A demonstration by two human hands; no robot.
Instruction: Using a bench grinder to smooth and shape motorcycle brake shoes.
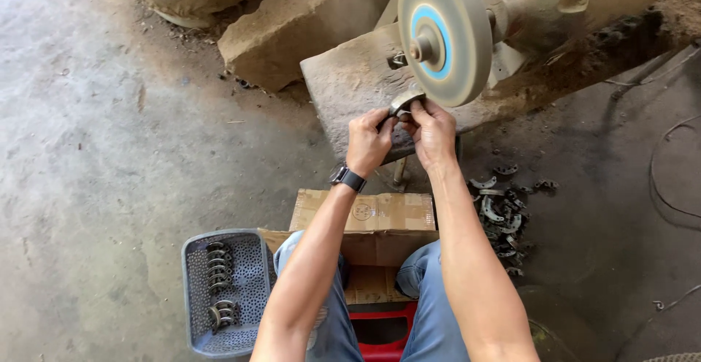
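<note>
The curved metal piece (406,101) is pressing against the lower edge of the grinding wheel (444,35). The left hand (367,141) and right hand (432,130) are both clamping it, close together. A cardboard box (364,219) is sitting before the knees. A grey basket (196,296) is holding similar pieces at left; a loose pile of pieces (504,212) is lying on the floor at right.
</note>
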